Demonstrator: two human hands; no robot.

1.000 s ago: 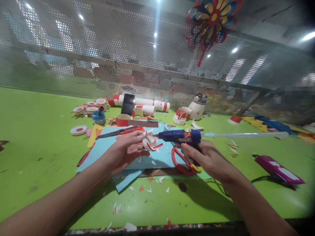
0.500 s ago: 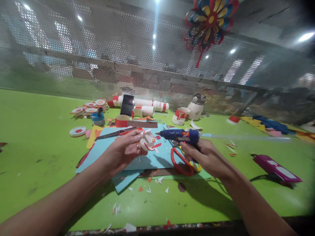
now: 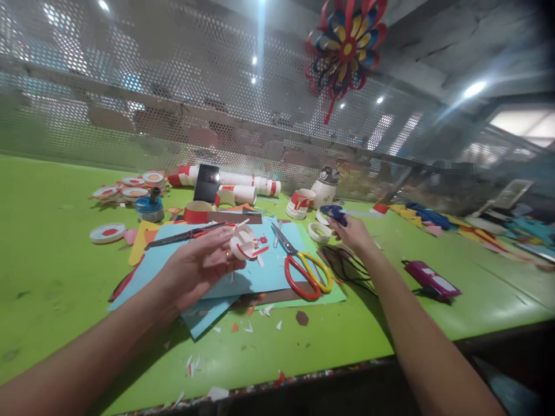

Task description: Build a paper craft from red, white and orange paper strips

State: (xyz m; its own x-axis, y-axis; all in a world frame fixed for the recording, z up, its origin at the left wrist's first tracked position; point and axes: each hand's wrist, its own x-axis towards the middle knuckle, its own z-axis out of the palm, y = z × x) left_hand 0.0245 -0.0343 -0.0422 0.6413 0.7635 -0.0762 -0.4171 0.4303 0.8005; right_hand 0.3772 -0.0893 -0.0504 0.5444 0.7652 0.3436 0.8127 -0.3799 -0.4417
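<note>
White paper piece (image 3: 241, 244) is sitting in the left hand (image 3: 203, 263), fingers pinching its edge just over the light blue paper (image 3: 269, 275), with a red strip poking out of its side. Meanwhile the right hand (image 3: 352, 232) is gripping a blue glue gun (image 3: 333, 214) well off to the right, close to a loose white ring (image 3: 319, 233); can't really tell what the trigger's doing. Red-and-yellow scissors (image 3: 309, 276) are lying between the two hands, blades on the paper, and a purple gadget (image 3: 430, 280) is resting further right on the green table (image 3: 342, 341).
</note>
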